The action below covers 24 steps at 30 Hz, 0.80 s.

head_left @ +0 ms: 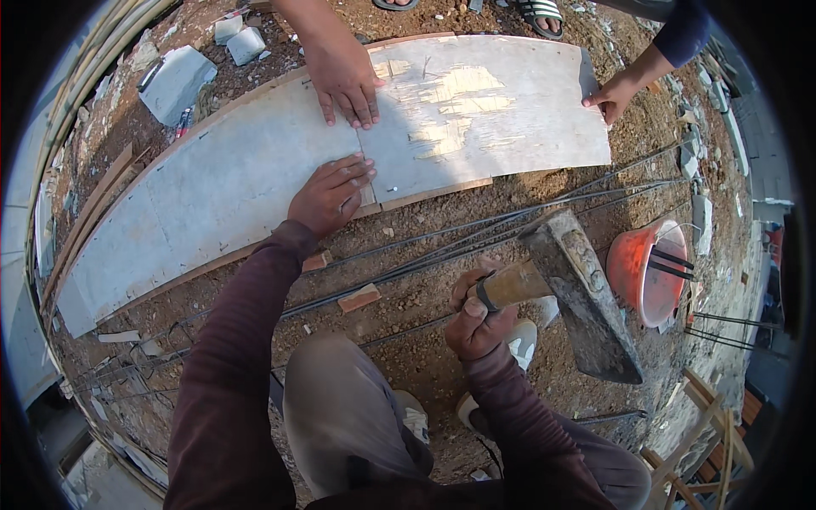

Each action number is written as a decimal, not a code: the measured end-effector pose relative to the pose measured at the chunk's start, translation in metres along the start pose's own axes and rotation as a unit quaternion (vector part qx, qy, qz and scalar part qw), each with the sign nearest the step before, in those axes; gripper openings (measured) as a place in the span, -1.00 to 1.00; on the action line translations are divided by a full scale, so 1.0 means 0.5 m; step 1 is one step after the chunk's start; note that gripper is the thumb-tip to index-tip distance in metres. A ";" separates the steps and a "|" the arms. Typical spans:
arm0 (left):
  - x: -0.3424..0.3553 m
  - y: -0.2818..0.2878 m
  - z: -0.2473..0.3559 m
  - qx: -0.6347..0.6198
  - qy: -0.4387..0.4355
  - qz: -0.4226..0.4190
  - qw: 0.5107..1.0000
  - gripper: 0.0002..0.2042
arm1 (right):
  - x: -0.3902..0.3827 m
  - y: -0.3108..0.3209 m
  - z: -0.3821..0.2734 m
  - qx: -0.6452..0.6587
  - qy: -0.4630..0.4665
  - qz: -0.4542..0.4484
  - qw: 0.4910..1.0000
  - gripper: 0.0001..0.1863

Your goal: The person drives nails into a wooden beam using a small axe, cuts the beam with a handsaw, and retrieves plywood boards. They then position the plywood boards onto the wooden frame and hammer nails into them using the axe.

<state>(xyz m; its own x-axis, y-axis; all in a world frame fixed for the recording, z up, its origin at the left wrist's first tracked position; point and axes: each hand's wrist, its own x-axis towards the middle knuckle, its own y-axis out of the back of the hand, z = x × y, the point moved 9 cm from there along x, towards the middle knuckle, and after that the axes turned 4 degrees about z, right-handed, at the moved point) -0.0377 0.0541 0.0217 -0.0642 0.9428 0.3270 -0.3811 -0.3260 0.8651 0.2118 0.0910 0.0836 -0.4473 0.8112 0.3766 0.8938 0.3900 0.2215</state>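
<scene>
A long curved plywood panel (229, 195) with a pale, partly peeled face lies across the ground in front of me. At a seam near its middle, my left hand (327, 194) rests on the near edge with fingers stretched out. Beside those fingertips is a small nail (392, 189) on the panel. My right hand (481, 316) grips the wooden handle of a hatchet (586, 297), whose broad, worn metal head is raised in front of my knees. Another person's hand (347, 89) presses on the panel just beyond mine. A hand (616, 93) with a dark blue sleeve touches the right end.
Thin steel rods (425, 259) run across the soil between me and the panel. A red bucket (648, 274) stands to the right. Broken brick (359, 297) lies nearby, with white blocks (177, 85) at the far left and wooden framing (710, 425) at the lower right.
</scene>
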 end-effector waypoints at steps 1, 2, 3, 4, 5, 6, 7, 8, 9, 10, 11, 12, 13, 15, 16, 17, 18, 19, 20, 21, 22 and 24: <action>0.001 0.005 0.002 -0.006 -0.008 0.016 1.000 -0.62 | 0.003 -0.017 0.008 -0.032 -0.009 -0.032 0.999 -0.63; -0.001 0.004 0.003 0.005 -0.010 0.013 1.000 -0.61 | 0.005 -0.025 0.010 -0.034 -0.006 -0.033 0.999 -0.63; 0.001 -0.002 0.000 0.021 -0.008 0.000 1.000 -0.60 | -0.006 -0.052 0.056 -0.139 -0.110 -0.127 0.976 -0.64; 0.000 0.003 0.004 0.021 -0.019 0.013 1.000 -0.60 | -0.030 -0.069 0.102 -0.239 -0.212 -0.215 0.923 -0.65; 0.001 0.004 0.004 0.022 -0.018 0.016 0.999 -0.60 | -0.038 -0.059 0.115 -0.215 -0.266 -0.200 0.918 -0.62; 0.000 0.000 0.000 0.027 -0.005 0.000 1.000 -0.60 | -0.043 -0.070 0.115 -0.200 -0.269 -0.226 0.914 -0.62; 0.000 0.004 0.002 0.023 -0.011 0.014 1.000 -0.60 | -0.019 -0.049 0.085 -0.175 -0.197 -0.143 0.954 -0.66; 0.000 0.004 0.002 0.018 -0.011 0.011 1.000 -0.60 | -0.001 -0.020 0.052 -0.146 -0.118 -0.038 0.981 -0.70; 0.000 -0.001 -0.001 0.016 -0.003 0.000 1.000 -0.60 | 0.002 -0.005 0.036 -0.084 -0.084 0.009 0.993 -0.71; 0.000 0.003 0.002 0.013 -0.010 0.014 1.000 -0.60 | -0.001 -0.012 0.051 -0.099 -0.116 -0.017 0.988 -0.71; 0.000 0.003 0.002 0.013 -0.009 0.013 1.000 -0.60 | 0.002 -0.020 0.031 -0.089 -0.054 -0.031 0.994 -0.70; 0.001 -0.002 0.000 0.015 -0.004 0.001 1.000 -0.60 | 0.003 -0.025 0.011 -0.074 0.016 -0.033 0.997 -0.69; 0.001 0.003 0.003 0.012 -0.012 0.015 1.000 -0.60 | 0.002 -0.030 0.015 -0.079 0.018 -0.039 0.996 -0.69; 0.002 -0.001 0.002 0.025 -0.012 0.001 1.000 -0.60 | -0.047 -0.075 0.136 -0.230 -0.250 -0.234 0.911 -0.61; 0.004 0.005 0.004 0.026 -0.018 0.019 0.999 -0.60 | -0.050 -0.069 0.150 -0.256 -0.271 -0.224 0.900 -0.61; 0.003 0.008 0.005 0.027 -0.016 0.022 0.999 -0.60 | -0.040 -0.063 0.139 -0.222 -0.239 -0.178 0.928 -0.61; 0.003 0.003 0.005 0.029 -0.013 0.011 0.999 -0.60 | -0.029 -0.042 0.131 -0.206 -0.220 -0.095 0.949 -0.60; 0.002 0.008 0.004 0.023 -0.010 0.023 0.999 -0.60 | -0.019 -0.024 0.103 -0.155 -0.151 -0.022 0.976 -0.59; 0.002 0.006 0.005 0.018 -0.010 0.017 1.000 -0.60 | -0.027 -0.035 0.115 -0.157 -0.179 -0.060 0.969 -0.59; 0.002 0.001 0.002 0.015 -0.001 0.003 1.000 -0.61 | -0.022 -0.039 0.071 -0.135 -0.061 -0.057 0.987 -0.63; 0.002 0.005 0.006 0.012 -0.012 0.015 1.000 -0.61 | -0.023 -0.044 0.063 -0.138 -0.041 -0.070 0.987 -0.64; 0.002 0.001 0.004 0.019 -0.006 0.006 1.000 -0.61 | -0.029 -0.040 0.076 -0.174 -0.090 -0.084 0.977 -0.66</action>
<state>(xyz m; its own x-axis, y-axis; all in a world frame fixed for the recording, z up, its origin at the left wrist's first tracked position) -0.0362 0.0549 0.0232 -0.0567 0.9378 0.3425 -0.3455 -0.3403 0.8746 0.2018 0.0877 0.0397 -0.5455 0.8244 0.1511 0.7288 0.3775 0.5712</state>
